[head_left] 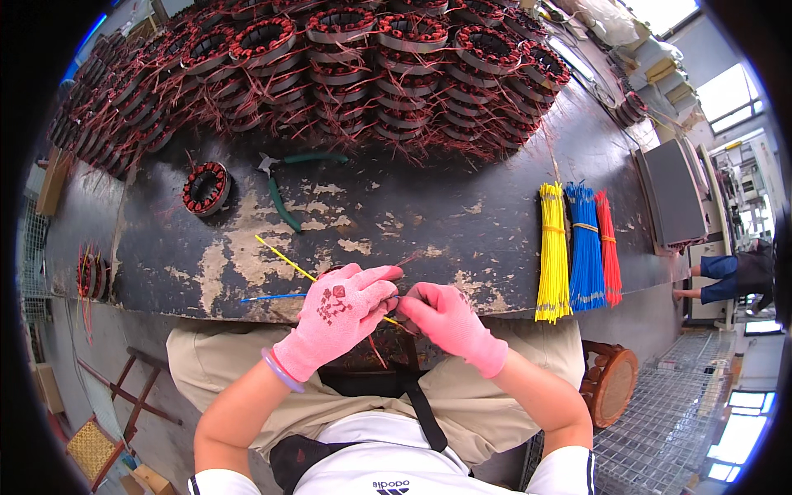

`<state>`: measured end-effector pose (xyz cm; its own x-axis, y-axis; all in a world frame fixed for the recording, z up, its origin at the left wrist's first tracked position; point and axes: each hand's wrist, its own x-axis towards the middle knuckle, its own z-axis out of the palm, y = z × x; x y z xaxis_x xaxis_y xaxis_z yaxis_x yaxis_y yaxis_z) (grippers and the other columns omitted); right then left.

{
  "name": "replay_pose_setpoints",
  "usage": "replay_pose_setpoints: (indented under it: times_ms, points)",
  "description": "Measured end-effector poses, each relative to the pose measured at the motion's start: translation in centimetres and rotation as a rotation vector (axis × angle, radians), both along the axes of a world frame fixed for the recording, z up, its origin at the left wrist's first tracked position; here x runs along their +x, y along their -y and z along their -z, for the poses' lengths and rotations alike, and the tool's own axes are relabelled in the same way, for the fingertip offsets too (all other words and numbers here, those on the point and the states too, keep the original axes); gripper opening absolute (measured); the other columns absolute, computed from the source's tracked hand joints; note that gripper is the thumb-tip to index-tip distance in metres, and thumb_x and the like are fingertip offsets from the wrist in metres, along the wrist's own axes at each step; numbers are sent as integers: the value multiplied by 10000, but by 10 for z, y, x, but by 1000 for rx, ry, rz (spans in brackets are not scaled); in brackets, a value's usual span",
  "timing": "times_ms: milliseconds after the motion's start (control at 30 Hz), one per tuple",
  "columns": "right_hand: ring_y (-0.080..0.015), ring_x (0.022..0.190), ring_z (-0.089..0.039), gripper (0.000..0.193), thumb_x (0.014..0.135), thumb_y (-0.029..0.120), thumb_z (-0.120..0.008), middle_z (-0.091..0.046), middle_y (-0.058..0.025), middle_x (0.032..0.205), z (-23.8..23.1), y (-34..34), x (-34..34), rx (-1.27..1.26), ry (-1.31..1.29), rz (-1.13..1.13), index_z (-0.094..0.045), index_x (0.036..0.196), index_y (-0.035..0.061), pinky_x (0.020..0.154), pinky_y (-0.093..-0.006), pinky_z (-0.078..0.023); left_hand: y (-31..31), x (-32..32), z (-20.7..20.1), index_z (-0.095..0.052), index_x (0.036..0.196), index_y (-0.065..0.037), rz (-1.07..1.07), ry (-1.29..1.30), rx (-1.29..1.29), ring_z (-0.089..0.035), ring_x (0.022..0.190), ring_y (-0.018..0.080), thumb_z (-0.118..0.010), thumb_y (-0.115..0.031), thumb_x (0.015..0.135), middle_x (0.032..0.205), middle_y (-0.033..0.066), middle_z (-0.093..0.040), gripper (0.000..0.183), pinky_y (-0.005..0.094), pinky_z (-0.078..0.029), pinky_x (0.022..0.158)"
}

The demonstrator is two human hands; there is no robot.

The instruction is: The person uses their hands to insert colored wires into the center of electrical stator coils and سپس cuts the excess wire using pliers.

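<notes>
Scuffed black bench top (462,206), paint worn through to tan in patches, stretched right across in front of you. Starting far left, you had a ring with red windings (92,275) with wires dangling off it, and then that huge heap of stacked wound rings (338,70) filling the back. A lone wound ring (206,188) sat forward of the heap, with green-handled pliers (285,202) lying splayed just right of it. Closer to you, a blue wire (276,297) and a yellow wire (285,257) stuck out leftward from your pink-gloved left hand (342,309); the yellow one slanted in beneath it. Your left fingers were bent inward, tips right up by your right hand (445,320), also gloved, thumb and fingers bunched together. Honestly couldn't tell what either was clamped on, since the gloves hid it. Over to the right, you had a yellow wire bundle (553,256), a blue wire bundle (585,256) and a red wire bundle (608,252) side by side, then a grey box (672,194), with a person in blue shorts (722,268) beyond.
</notes>
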<state>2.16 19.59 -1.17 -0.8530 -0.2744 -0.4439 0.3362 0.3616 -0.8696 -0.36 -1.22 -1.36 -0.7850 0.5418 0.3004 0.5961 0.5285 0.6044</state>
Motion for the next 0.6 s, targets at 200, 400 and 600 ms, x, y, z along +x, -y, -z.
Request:
replay_pose_setpoints:
  times_ms: [200,400,600]
  points:
    - [-150,810,-616,201,927,250,-687,-627,-32,871,-14,-15,-2,420,-510,-239,-660,1044,89,689,-335,-505,3,0,4,-681,981,-114,19,-12,2,-645,799,259,-748,-134,822,1198,17,-712,174,409,-546,713]
    - [-203,801,-630,230,847,234,-767,-648,-12,913,-7,-10,-4,782,-1085,-466,-668,1024,126,716,-347,-522,1,0,4,-682,932,-105,3,-7,30,-627,784,249,-758,-118,789,1183,10,-727,163,385,-536,713]
    - [-55,723,-568,263,1027,285,-562,-678,14,880,-8,-5,-9,-189,259,65,-673,975,52,636,-281,-475,4,-1,5,-684,937,-121,47,-8,15,-636,796,239,-749,-132,808,1187,9,-722,145,387,-546,712]
